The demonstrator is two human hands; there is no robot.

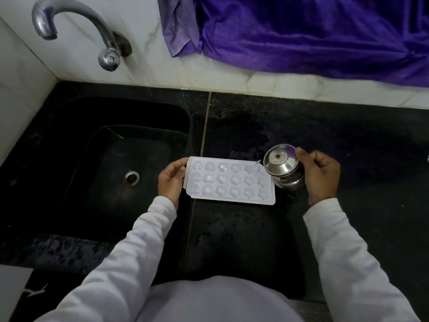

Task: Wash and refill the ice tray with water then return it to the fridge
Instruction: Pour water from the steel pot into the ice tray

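At a black stone kitchen counter, a person in long white sleeves works over a white plastic ice tray with three rows of heart-, flower- and star-shaped cavities. The tray lies flat on the counter just right of the black sunken sink, its long side running left to right. A small jagged break shows at its far right corner.

The left hand pinches the tray's left short edge, thumb on top of the rim and fingers curled along the side. The right hand is wrapped round a small round stainless-steel pot, thumb up against its upper edge and fingers closed round the body. The pot is tilted, and a round end with a central dot faces the camera. It overlaps the tray's far right corner in this view; whether the two touch cannot be told, nor whether water is running out.

A metal drain sits in the sink floor. A curved chrome tap juts from the white tiled wall above it. A shiny purple cloth hangs down the wall behind the counter. Patches of the counter glisten.
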